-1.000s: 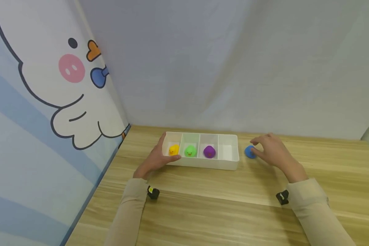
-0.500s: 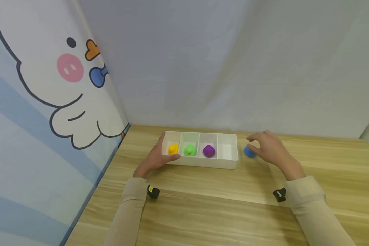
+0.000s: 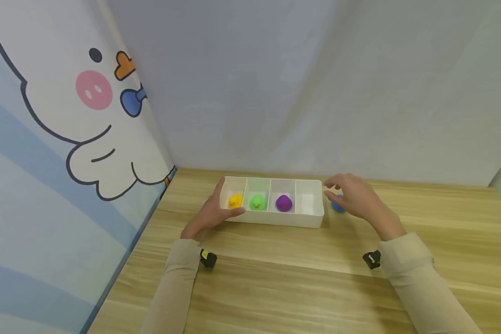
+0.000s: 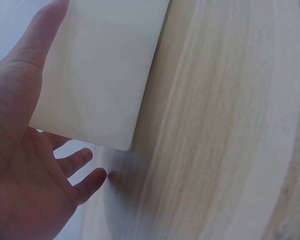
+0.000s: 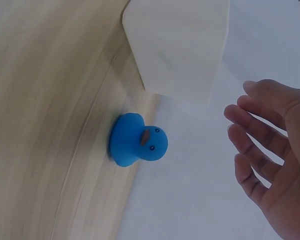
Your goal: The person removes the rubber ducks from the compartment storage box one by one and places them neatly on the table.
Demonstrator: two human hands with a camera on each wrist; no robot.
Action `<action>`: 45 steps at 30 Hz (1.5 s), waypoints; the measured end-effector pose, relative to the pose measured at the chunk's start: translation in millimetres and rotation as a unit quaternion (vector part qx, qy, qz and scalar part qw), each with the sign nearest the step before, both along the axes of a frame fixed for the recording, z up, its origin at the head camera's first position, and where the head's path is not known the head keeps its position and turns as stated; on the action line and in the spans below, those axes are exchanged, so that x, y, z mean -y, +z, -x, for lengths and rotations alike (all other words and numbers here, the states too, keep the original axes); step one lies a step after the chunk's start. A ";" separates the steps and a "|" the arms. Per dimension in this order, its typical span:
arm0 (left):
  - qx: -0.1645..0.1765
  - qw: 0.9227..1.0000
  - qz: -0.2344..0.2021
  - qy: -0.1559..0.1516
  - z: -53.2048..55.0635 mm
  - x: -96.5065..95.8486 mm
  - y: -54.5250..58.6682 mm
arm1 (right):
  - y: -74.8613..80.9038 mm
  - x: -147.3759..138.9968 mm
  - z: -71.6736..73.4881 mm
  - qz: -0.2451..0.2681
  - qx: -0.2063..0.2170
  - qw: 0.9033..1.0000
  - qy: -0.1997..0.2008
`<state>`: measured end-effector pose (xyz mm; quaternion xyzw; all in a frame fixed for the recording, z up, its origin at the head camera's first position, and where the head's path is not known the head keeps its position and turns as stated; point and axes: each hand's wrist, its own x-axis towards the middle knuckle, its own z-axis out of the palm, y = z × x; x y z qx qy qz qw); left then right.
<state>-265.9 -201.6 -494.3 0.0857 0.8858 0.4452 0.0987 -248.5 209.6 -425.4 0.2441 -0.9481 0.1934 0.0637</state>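
A white four-section box [image 3: 275,219] stands on the table. My left hand [image 3: 212,212] holds its left end, the thumb along the front and the fingers around the far side; in the left wrist view the little finger hangs free of the box wall [image 4: 100,75]. From left to right, a yellow rubber duck [image 3: 235,201], a green one [image 3: 258,202] and a purple one [image 3: 284,203] each sit in a section. The rightmost section is bare. My right hand [image 3: 359,198] hovers beside the box's right end, fingers loosely bent and holding nothing. Below it, a blue rubber duck [image 5: 132,140] rests upright on the table, untouched.
The wooden table [image 3: 275,278] extends toward me and to the right. Behind the box hangs a pale cloth [image 3: 300,93]. A cartoon-printed panel [image 3: 50,185] borders the left side.
My right hand has moved left, away from around the blue duck toward the box's right end. The duck stays on the table. My left hand keeps its place on the box.
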 end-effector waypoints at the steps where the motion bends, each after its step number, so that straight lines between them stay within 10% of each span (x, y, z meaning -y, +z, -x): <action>1: 0.000 1.000 0.000 -0.001 0.1 0.1 -0.1 | 0.1 1.6 -0.1 0.001 0.003 1.000 0.001; 45: 0.002 1.000 -0.022 -0.008 0.8 1.8 3.7 | -8.7 74.9 13.3 -0.017 0.026 0.998 0.058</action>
